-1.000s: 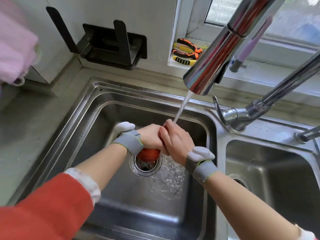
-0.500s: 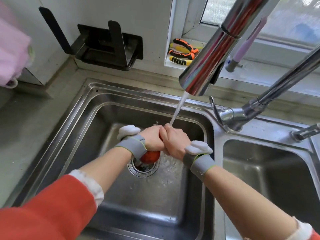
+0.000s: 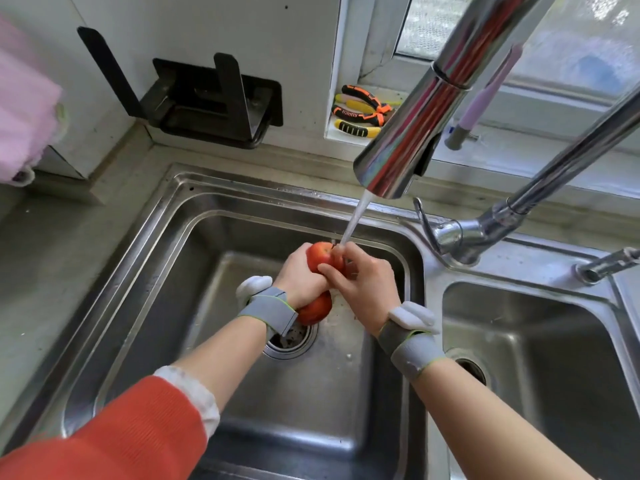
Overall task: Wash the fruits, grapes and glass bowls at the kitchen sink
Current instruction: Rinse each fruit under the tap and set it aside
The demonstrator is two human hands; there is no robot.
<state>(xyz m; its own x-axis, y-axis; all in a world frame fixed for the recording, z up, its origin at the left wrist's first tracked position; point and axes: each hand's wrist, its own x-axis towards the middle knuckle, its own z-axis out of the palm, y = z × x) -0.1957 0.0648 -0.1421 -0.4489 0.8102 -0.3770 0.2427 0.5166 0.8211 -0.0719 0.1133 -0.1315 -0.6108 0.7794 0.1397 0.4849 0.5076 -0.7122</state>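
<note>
Over the drain [image 3: 291, 341] of the sink [image 3: 166, 237], the left hand [image 3: 299, 278] gripped a red apple [image 3: 320, 254] (its lower part showed below the wrist) while the right hand [image 3: 369, 285] pinched it under the faucet [image 3: 415, 109] stream.

White wall [image 3: 207, 26] behind grey countertop [image 3: 52, 254]; daylit window [image 3: 571, 46] at right; black bracket [image 3: 214, 102] mounted on wall.

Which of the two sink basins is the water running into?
The left basin, where both hands wash the red fruit; the right basin gets no stream.
</note>
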